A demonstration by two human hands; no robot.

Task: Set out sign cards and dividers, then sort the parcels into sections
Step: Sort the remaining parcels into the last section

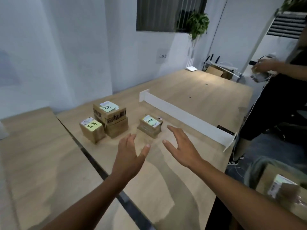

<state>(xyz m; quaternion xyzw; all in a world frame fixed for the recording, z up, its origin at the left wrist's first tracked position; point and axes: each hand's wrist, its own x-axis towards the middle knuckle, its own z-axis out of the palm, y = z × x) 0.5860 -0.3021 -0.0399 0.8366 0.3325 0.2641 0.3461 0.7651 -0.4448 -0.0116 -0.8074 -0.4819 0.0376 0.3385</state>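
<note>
The small brown cardboard parcel with a green note (pixel 150 128) looks light and stiff, so its two side faces seem the best hold. It sits on the pale wooden table (pixel 199 97), just beyond the fingertips. The left hand (pixel 128 156) and right hand (pixel 181 146) are spread wide and hold nothing. A long white divider strip (pixel 182 115) lies past the right fingers.

This looks like a plain office room set up for parcel sorting: white walls (pixel 66 47), a dark barred window (pixel 157 14) at twelve o'clock with a leafy green potted plant (pixel 198 24) beside it, a tall white floor-standing air conditioner (pixel 285 25) at two o'clock, a small paper wall sign (pixel 162 55) with handwritten characters, and taped brown cardboard parcels (pixel 108 114) bearing sticky notes on a broad pale wood-grain tabletop (pixel 207 90).
</note>
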